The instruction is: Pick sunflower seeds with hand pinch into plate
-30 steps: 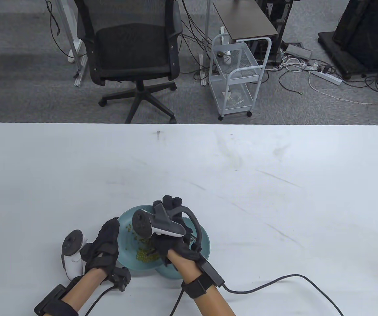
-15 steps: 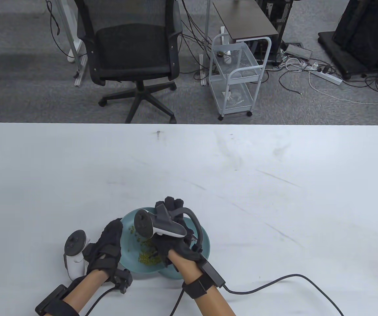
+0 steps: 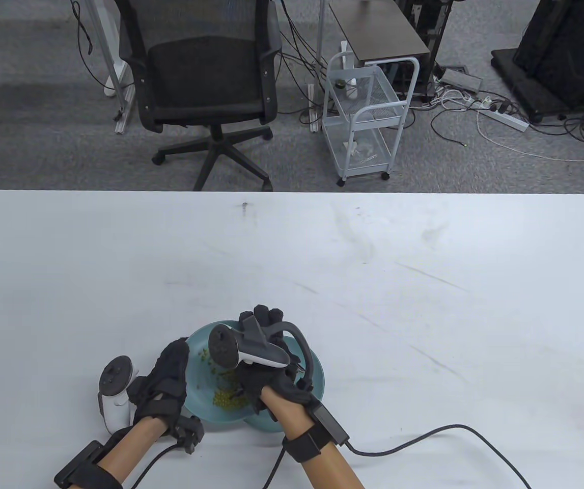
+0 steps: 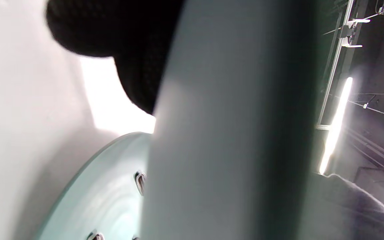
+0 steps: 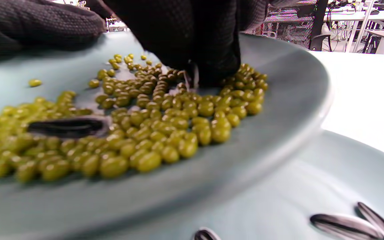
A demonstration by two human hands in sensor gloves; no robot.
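Note:
A teal upper plate [image 3: 200, 387] holds many green beans [image 5: 165, 133] mixed with striped sunflower seeds. My left hand [image 3: 169, 374] grips its left rim and holds it tilted over a second teal plate [image 5: 315, 186]. In the left wrist view, the upper rim [image 4: 232, 133] fills the frame above the lower plate [image 4: 105, 200]. My right hand [image 5: 193, 75] reaches into the beans and its fingertips pinch one sunflower seed [image 5: 191, 80]. Another seed [image 5: 67, 127] lies among the beans. A few seeds [image 5: 342, 225] lie on the lower plate.
Both plates sit near the front edge of the white table [image 3: 373, 265]. A black cable [image 3: 424, 438] runs right from my right wrist. An office chair [image 3: 205, 76] and a white wire cart [image 3: 363, 117] stand beyond the table's far edge.
My left hand and the upper plate's left rim have shifted slightly up and right. My right hand has stayed over the beans with hardly any movement.

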